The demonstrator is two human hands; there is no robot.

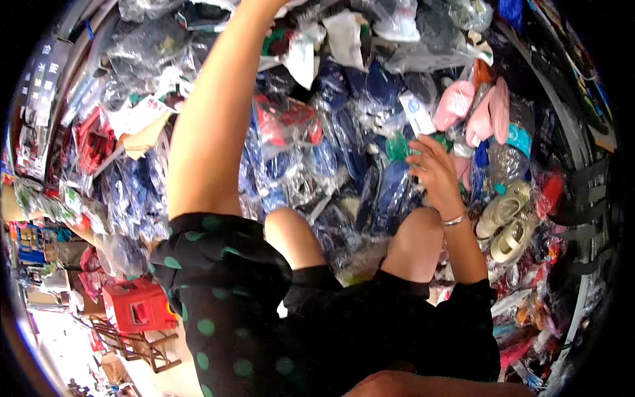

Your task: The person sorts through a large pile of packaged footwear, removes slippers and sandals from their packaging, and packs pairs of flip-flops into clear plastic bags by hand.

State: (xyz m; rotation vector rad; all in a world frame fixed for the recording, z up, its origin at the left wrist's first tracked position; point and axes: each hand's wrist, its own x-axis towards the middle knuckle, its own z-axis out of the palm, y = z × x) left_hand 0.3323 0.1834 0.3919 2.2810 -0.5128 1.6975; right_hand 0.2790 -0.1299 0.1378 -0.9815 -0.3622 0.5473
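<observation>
My right hand, with a silver bangle at the wrist, hovers over the heap in the middle, its fingers bent a little and apart, holding nothing that I can see. Beneath and beside it lie dark blue footwear in clear plastic and a green wrapped piece. A white card and pink slippers are just beyond its fingertips. My left arm stretches up over the bagged goods and leaves the top edge, so the left hand is out of sight. Near the top, a white paper piece lies close to that arm.
Cream shoes rest on the right of the heap, near a dark curved rim. Red bagged goods lie at left. Another person's arm shows at far left beside a plastic bag. Below stand a red stool and a wooden chair.
</observation>
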